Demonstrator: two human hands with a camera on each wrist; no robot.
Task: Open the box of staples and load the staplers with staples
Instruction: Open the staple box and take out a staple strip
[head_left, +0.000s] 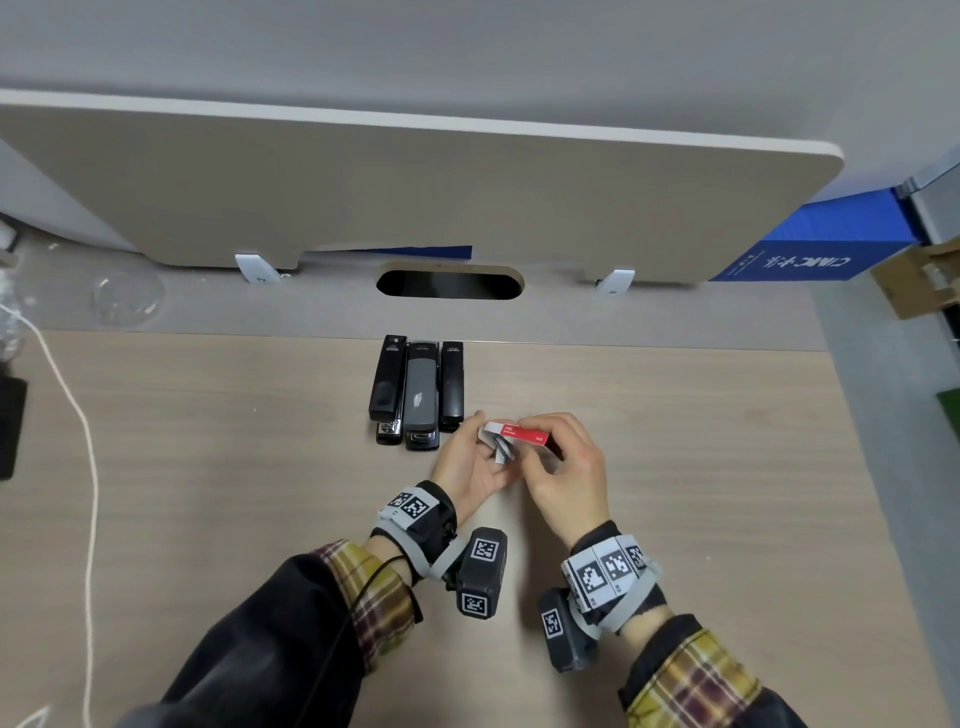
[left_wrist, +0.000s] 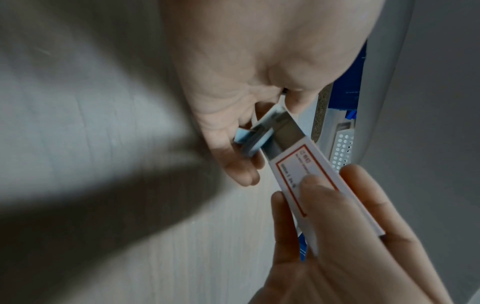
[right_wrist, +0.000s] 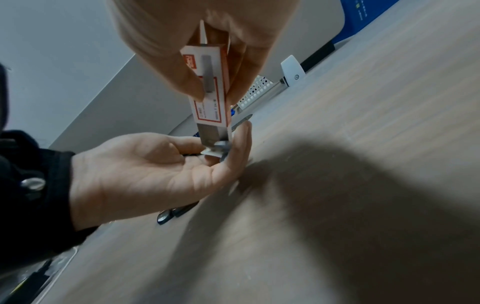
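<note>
The small red-and-white cardboard box of staples (head_left: 519, 434) is held in the air just above the pale wood-grain desk (head_left: 208, 467), near its middle and just to the right of the stapler noses. Its long axis runs roughly left to right in the head view, with the opened end pointing left and tipped down toward the left palm; from that end grey strips of staples (head_left: 500, 448) stick out and spill, blurred, so their number cannot be told. The right hand (head_left: 563, 470) pinches the box by its closed half, thumb on one broad face and fingers curled on the other, knuckles up. The left hand (head_left: 470, 462) lies beside it palm up, fingers loosely extended and cupped under the box mouth, the staples touching its fingers (right_wrist: 241, 144). Three staplers lie side by side, touching, long axes pointing away from the person: a black stapler (head_left: 388, 387) on the left, a grey stapler (head_left: 422, 395) in the middle and a slimmer black stapler (head_left: 452, 384) on the right. Behind them stands a beige divider panel (head_left: 415, 192) along the desk's far edge, above an oval cable slot (head_left: 449, 283). A white cord (head_left: 83, 441) trails down the far left; the desk's right edge lies well right of the hands, with bare surface on both sides.
</note>
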